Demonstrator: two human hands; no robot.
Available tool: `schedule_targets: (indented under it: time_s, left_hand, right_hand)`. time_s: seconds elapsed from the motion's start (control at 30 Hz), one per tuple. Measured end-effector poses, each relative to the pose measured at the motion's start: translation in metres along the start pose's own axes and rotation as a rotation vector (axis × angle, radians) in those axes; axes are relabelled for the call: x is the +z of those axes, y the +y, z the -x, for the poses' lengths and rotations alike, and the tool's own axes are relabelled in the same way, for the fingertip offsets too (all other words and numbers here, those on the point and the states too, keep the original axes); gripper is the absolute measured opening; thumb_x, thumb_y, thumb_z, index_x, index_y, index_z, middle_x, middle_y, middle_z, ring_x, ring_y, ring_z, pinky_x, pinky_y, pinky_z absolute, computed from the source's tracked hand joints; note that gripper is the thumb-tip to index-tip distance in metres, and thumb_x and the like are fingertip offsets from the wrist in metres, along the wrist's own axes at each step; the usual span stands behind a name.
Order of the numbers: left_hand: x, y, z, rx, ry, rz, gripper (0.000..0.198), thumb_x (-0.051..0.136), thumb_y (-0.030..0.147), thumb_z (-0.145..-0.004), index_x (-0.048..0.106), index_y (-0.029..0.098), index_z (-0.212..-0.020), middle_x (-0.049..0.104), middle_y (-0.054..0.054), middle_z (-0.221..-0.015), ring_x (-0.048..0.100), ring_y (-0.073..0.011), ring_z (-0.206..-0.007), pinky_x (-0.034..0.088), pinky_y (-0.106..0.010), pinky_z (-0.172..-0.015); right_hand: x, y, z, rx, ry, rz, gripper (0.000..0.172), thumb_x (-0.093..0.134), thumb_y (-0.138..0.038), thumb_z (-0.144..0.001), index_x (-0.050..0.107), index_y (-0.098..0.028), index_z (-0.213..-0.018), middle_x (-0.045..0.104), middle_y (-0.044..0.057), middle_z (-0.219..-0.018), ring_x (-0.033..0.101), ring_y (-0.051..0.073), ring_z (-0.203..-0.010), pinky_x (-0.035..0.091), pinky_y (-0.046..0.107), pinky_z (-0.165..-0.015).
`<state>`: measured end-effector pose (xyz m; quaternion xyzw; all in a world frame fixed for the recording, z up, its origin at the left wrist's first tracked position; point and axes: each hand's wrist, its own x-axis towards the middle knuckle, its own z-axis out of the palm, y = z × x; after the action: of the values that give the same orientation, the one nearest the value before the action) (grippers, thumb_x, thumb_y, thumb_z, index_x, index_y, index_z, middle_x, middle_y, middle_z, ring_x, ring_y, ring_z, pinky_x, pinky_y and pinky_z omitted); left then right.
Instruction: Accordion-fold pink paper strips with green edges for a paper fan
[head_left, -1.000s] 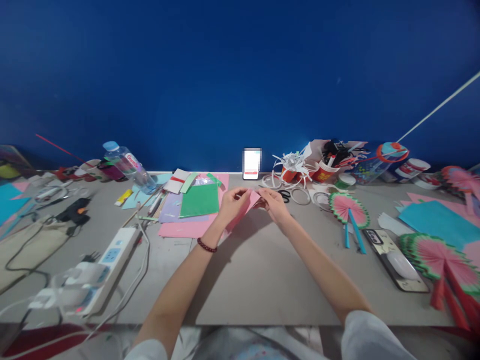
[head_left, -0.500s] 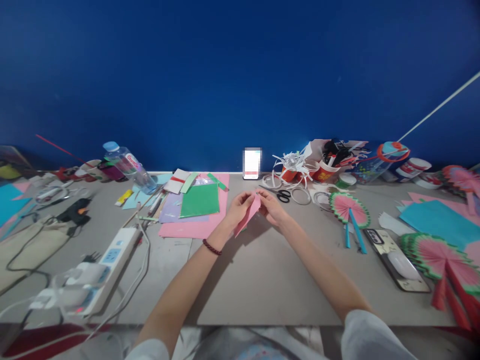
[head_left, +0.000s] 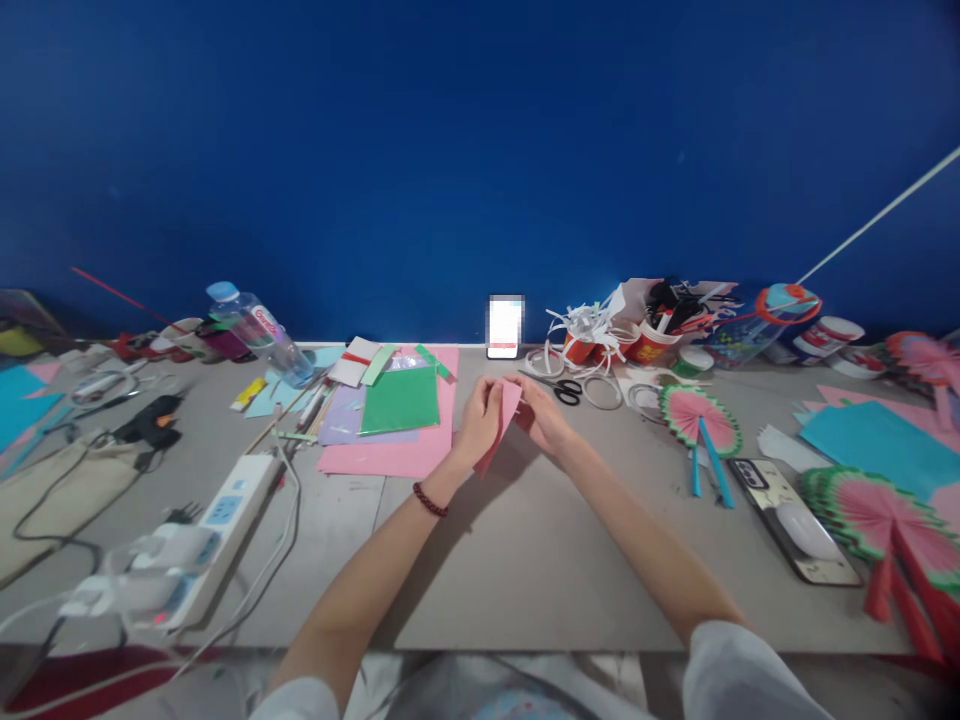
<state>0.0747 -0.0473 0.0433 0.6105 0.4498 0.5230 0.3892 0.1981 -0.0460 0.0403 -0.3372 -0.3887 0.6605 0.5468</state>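
A narrow piece of folded pink paper (head_left: pixel 501 428) is held above the middle of the table, tilted, its lower end pointing down toward me. My left hand (head_left: pixel 480 415), with a beaded bracelet on its wrist, pinches the paper near the top from the left. On the other side, my right hand (head_left: pixel 545 418) has its fingers closed at the paper's upper right edge. The paper partly hides those fingertips. Just beyond my right hand lie black-handled scissors (head_left: pixel 568 391).
Left of my hands are a green paper pack (head_left: pixel 400 402) and pink sheets (head_left: pixel 360 461). A power strip (head_left: pixel 229 530) with cables lies nearer me. A lit phone (head_left: pixel 505 328) stands against the wall. Rightward are a watermelon-coloured paper fan (head_left: pixel 701 420) and another phone (head_left: pixel 772 500).
The pink paper has turned so that more of its broad face shows. My left hand has shifted slightly to the right and turned with it; my right hand stays nearly in place.
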Motion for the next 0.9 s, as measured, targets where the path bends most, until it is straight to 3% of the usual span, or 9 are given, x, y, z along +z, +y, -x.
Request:
schedule_targets:
  time_s: [0.23,0.43,0.57,0.63,0.7,0.8,0.9]
  left_hand:
    - [-0.006,-0.004,-0.003,-0.013,0.027,-0.113,0.027,0.039,0.041,-0.095,0.047,0.021,-0.078,0.051,0.001,-0.068,0.050,-0.0149,-0.066,0.037,-0.026,-0.068]
    - [-0.006,-0.003,-0.001,0.049,0.001,-0.127,0.026,0.040,0.039,-0.095,0.052,0.020,-0.082,0.057,0.000,-0.076,0.053,-0.0150,-0.072,0.039,-0.025,-0.069]
    - [-0.005,-0.005,-0.003,0.047,-0.004,-0.057,0.029,0.037,0.040,-0.096,0.049,0.020,-0.078,0.052,0.001,-0.070,0.049,-0.0137,-0.068,0.039,-0.025,-0.068]
    - [-0.005,-0.005,-0.004,0.010,-0.044,0.023,0.033,0.038,0.044,-0.095,0.048,0.019,-0.075,0.050,0.002,-0.068,0.047,-0.0129,-0.066,0.039,-0.024,-0.066]
    - [-0.005,-0.003,-0.006,-0.041,-0.082,0.132,0.035,0.042,0.047,-0.093,0.050,0.018,-0.074,0.051,0.002,-0.069,0.048,-0.0122,-0.067,0.040,-0.024,-0.066]
    - [-0.006,0.000,-0.008,-0.103,-0.089,0.299,0.037,0.052,0.053,-0.085,0.054,0.017,-0.076,0.054,0.002,-0.072,0.050,-0.0122,-0.070,0.041,-0.024,-0.069]
    - [-0.008,0.004,-0.009,-0.190,-0.101,0.381,0.040,0.062,0.056,-0.076,0.059,0.016,-0.075,0.052,0.002,-0.065,0.047,-0.0112,-0.063,0.039,-0.023,-0.062]
  right_hand:
    - [-0.003,-0.006,-0.001,-0.043,-0.055,0.222,0.035,0.068,-0.053,-0.071,0.055,-0.021,-0.071,0.058,-0.004,-0.063,0.058,0.012,-0.058,0.051,0.027,-0.057]
    - [-0.001,-0.010,0.001,-0.145,0.005,0.408,0.031,0.066,-0.046,-0.075,0.055,-0.019,-0.064,0.051,-0.006,-0.055,0.057,0.010,-0.051,0.047,0.024,-0.054]
    - [-0.001,-0.017,0.004,-0.117,-0.137,0.349,0.024,0.064,-0.042,-0.077,0.057,-0.020,-0.070,0.057,-0.003,-0.063,0.058,0.011,-0.058,0.049,0.027,-0.062]
    - [-0.001,-0.021,0.006,-0.169,-0.190,0.364,0.016,0.066,-0.034,-0.076,0.057,-0.021,-0.078,0.060,-0.002,-0.072,0.059,0.012,-0.065,0.049,0.026,-0.065]
    - [-0.001,-0.027,0.009,-0.268,-0.207,0.422,0.020,0.065,-0.028,-0.075,0.056,-0.023,-0.093,0.060,-0.001,-0.080,0.060,0.012,-0.071,0.049,0.026,-0.066]
    - [-0.001,-0.036,0.012,-0.427,-0.212,0.690,0.039,0.060,-0.021,-0.078,0.052,-0.026,-0.116,0.061,0.001,-0.089,0.060,0.014,-0.076,0.050,0.029,-0.072]
    - [-0.001,-0.044,0.015,-0.501,-0.230,0.975,0.030,0.055,-0.024,-0.084,0.059,-0.025,-0.114,0.064,0.005,-0.098,0.060,0.015,-0.079,0.050,0.033,-0.077]
